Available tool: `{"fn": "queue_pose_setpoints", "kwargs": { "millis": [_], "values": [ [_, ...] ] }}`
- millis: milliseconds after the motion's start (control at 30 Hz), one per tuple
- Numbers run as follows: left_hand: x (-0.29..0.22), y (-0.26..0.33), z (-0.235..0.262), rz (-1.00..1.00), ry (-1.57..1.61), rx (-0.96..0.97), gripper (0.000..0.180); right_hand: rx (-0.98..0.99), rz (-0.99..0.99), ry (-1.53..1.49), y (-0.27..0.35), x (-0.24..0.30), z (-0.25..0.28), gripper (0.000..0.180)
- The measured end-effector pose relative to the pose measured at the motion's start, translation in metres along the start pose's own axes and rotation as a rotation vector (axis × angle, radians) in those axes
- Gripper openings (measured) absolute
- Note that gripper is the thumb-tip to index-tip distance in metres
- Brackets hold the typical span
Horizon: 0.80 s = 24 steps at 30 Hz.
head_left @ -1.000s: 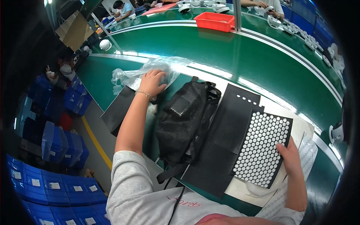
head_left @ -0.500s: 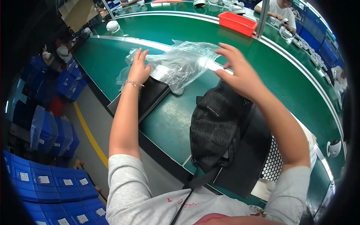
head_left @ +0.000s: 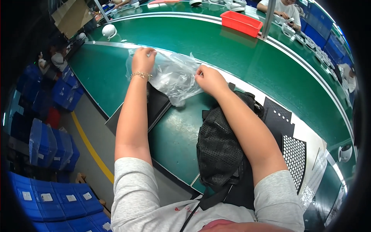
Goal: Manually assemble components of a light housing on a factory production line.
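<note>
Head view, read from 9 o'clock across to 3 o'clock. Stacked blue bins (head_left: 50, 143) fill the floor at 8 to 9 o'clock, beside a yellow floor line (head_left: 91, 149). The green table (head_left: 181, 38) curves from 11 o'clock to 4 o'clock. The left hand (head_left: 143, 60), with a gold bracelet (head_left: 141, 75) at the wrist, has its grip closed on the upper left edge of a clear plastic bag (head_left: 176, 75), fingers pinching the film. The bag lies crumpled on the table just above centre, stretched between both hands, its lower part overlapping a flat black panel (head_left: 156, 104) that rests at the table's near edge. The right hand (head_left: 208, 79) has its grip closed on the bag's right edge (thumb and fingertips folded over the film). Below the right forearm, at 5 o'clock, a black mesh bag (head_left: 220, 150) sits at the table edge. At 4 o'clock, a black perforated sheet (head_left: 293, 158) lies flat next to the mesh bag. A red tray (head_left: 240, 22) stands at 1 o'clock, well apart from the hands. Other people sit at the far side.
</note>
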<state>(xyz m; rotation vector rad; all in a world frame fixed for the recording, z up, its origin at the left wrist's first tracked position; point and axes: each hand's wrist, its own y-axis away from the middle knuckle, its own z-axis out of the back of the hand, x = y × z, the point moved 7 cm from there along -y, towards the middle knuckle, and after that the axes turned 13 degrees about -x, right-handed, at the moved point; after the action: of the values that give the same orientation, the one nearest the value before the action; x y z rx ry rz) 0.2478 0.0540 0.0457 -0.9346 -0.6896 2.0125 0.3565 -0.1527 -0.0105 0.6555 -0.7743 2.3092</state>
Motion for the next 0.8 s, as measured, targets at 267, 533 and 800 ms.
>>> {"fn": "queue_pose_setpoints", "kwargs": {
  "millis": [267,533,800],
  "values": [
    [-0.012,-0.010,-0.012,0.233,-0.080,-0.299,0.052,0.179,-0.019,0.119,0.005,-0.009,-0.012,0.019],
    [-0.031,-0.039,0.019,0.113,-0.052,-0.268,0.019,0.361,0.018,0.230,0.008,-0.009,-0.022,0.021],
    [-0.019,-0.004,-0.007,-0.024,-0.081,0.398,0.036,0.308,0.005,0.160,0.009,0.001,-0.010,0.025]
  ]
}}
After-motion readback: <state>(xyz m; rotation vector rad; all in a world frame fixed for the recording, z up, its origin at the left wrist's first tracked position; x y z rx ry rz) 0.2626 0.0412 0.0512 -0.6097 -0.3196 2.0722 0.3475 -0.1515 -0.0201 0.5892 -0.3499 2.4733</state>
